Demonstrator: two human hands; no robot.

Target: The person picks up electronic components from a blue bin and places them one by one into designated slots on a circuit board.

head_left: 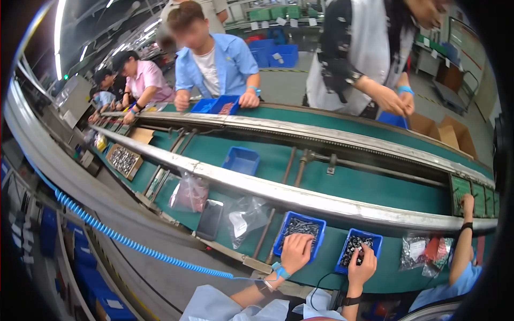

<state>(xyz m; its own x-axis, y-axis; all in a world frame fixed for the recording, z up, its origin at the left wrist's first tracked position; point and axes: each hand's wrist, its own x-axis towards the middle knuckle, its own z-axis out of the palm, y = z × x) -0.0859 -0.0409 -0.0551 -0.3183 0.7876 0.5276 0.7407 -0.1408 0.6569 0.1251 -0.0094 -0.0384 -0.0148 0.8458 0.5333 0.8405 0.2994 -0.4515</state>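
**Hands at the screw bins**

Nearest me, both forearms enter from below. I see a phone and bags lying left of them. Left hand dips loosely curled fingers into the left bin; right hand likewise into the right bin. I cannot tell what either grips.

Screw bin left of second bin.

The left hand covers part of the screws in its blue bin; the right hand hides its fingertips in another bin, contents too small to identify.
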